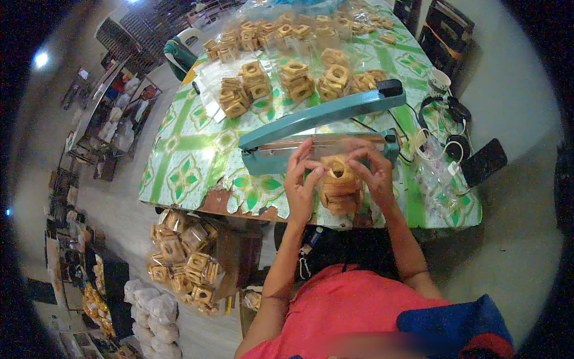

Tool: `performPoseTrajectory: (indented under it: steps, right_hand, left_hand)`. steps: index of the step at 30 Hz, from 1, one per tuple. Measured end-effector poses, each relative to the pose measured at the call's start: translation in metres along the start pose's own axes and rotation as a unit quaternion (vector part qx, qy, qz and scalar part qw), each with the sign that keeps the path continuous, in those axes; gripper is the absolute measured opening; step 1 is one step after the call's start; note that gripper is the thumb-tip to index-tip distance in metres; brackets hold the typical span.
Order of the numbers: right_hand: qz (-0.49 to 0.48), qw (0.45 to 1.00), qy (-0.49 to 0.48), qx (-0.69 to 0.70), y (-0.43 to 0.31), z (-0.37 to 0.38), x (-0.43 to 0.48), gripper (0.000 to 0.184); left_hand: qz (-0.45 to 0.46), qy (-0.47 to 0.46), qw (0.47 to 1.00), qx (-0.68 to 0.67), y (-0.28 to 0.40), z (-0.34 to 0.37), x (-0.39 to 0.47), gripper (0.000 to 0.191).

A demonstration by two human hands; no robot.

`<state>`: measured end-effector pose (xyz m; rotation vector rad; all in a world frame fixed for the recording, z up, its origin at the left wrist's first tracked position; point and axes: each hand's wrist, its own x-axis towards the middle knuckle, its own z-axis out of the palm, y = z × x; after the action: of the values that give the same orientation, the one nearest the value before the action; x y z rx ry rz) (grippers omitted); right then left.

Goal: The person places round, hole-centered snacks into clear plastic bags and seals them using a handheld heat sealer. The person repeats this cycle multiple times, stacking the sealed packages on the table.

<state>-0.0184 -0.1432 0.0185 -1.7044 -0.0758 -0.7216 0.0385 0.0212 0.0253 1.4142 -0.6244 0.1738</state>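
Note:
My left hand (301,177) pinches one side of a clear plastic bag (334,142) just above its contents. On the opposite side, my right hand (373,169) grips the same bag between thumb and fingers. Stacked inside are square golden biscuits (341,184) with round holes, resting near the table's front edge. The bag's upper end lies across the base (269,164) of a teal impulse heat sealer, between my hands. Above it, the sealer's arm (323,110) is raised, hinged at the left with a black end at the right.
Filled biscuit bags (295,80) stand behind the sealer on white sheets (208,85) and the patterned tablecloth (184,175). To the right lie a mug (438,82), cables (430,143) and a smartphone (485,162). More bagged biscuits (184,260) are heaped below the table's left front.

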Motion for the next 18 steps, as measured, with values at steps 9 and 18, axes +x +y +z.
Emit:
performPoseTrajectory:
  steps: [9, 18]
  right_hand:
    - [-0.008, 0.999, -0.038, 0.023, -0.034, -0.018, 0.0, 0.006]
    - [0.023, 0.998, -0.063, -0.008, -0.032, -0.017, 0.0, 0.01]
  left_hand:
    - [-0.006, -0.062, 0.998, 0.009, 0.019, -0.013, -0.002, 0.009]
    - [-0.057, -0.064, 0.996, -0.026, 0.016, 0.003, -0.005, 0.012]
